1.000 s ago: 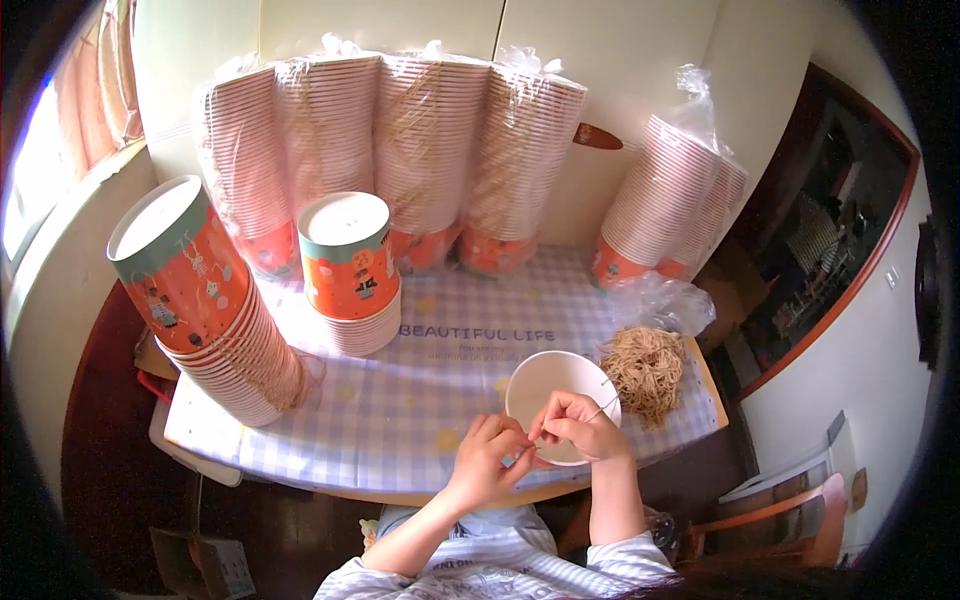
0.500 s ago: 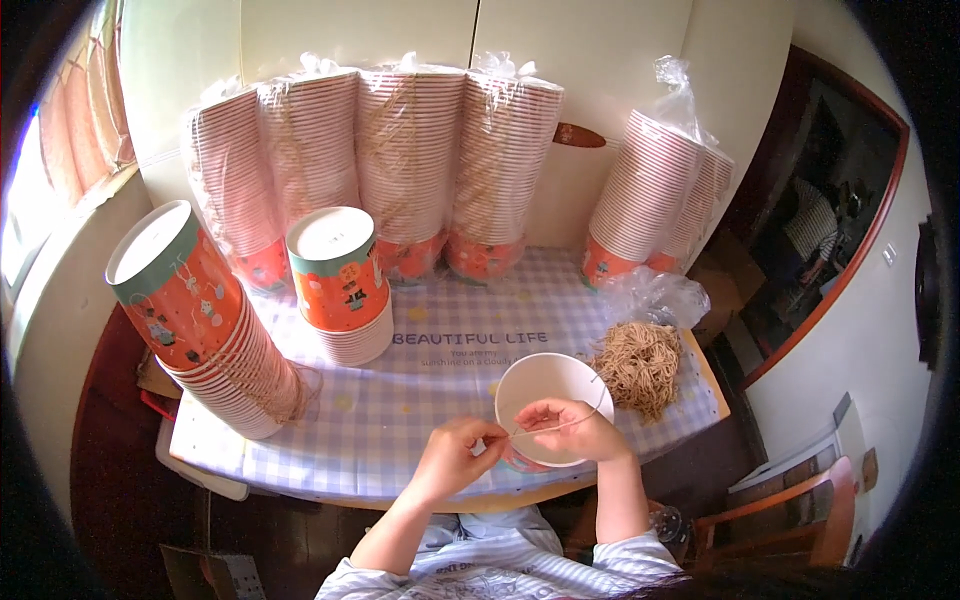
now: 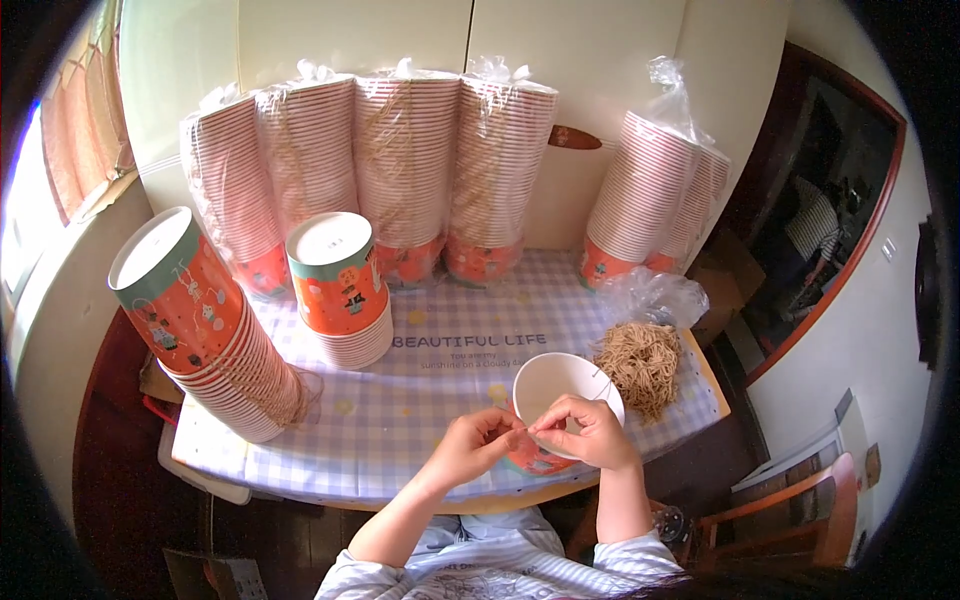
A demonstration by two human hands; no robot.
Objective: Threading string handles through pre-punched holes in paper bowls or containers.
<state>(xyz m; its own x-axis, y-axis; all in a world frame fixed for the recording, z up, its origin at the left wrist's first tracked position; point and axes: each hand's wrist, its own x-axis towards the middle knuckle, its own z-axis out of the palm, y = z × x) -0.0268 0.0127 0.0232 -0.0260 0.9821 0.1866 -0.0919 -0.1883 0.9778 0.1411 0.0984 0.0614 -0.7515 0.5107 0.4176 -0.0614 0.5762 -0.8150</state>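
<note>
A paper bucket [image 3: 538,384], white inside and orange outside, stands near the table's front edge. A thin cord [image 3: 603,386] shows at its far right rim. My left hand [image 3: 474,446] is closed in a pinch at the bucket's near left side. Over the bucket's near rim, my right hand [image 3: 590,432] also pinches, its fingertips almost meeting the left ones. The cord between the fingertips is mostly hidden. A heap of tan cords [image 3: 640,368] lies just right of the bucket.
Tall bagged stacks of paper buckets [image 3: 408,165] line the back, with another bagged stack [image 3: 640,195] at the back right. Unwrapped, upside-down stacks [image 3: 338,290] stand at the left, the leftmost one [image 3: 190,295] with cords hanging on it. A checked cloth [image 3: 400,430] covers the table.
My right hand has turned over from palm up to a pinch, and the hands have come together. The bucket has shifted slightly right. The cord that stretched between my hands is now mostly hidden.
</note>
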